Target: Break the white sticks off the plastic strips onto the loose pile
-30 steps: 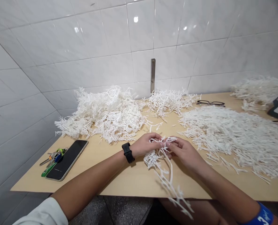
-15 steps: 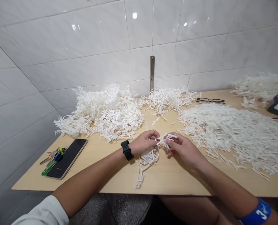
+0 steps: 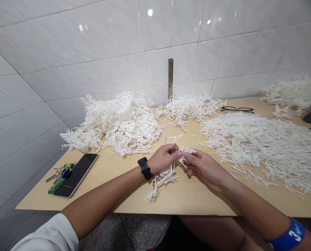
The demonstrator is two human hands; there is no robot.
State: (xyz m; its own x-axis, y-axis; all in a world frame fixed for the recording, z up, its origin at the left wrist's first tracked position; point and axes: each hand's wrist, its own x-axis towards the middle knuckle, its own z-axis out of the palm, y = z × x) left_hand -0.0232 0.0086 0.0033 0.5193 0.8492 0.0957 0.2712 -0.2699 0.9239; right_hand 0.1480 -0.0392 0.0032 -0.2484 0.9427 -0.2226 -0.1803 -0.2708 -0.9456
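Observation:
My left hand [image 3: 162,159], with a black watch on its wrist, is closed around a tangled cluster of white branched strands [image 3: 168,176]. Part of this cluster hangs below the palm, its tips low over the table. My right hand [image 3: 206,168] pinches a small bunch of white branched strands [image 3: 189,151] between thumb and fingers. The fingertips of both hands meet or nearly meet, and where one bunch joins the other is hidden. A thin branched strand [image 3: 176,138] shows just beyond the left fingers.
On the wooden table [image 3: 197,200] lie a tangled white heap [image 3: 124,122], a smaller heap [image 3: 189,106] and a wide pile of short pieces [image 3: 260,146]. A phone [image 3: 76,176], keys [image 3: 62,172] and glasses [image 3: 237,109] lie around. A metal bracket [image 3: 170,78] stands against the tiled wall.
My hands have come closer together, the left thumb now reaching toward the right fingertips. The hanging strands under my left hand have swung and shifted slightly up and left.

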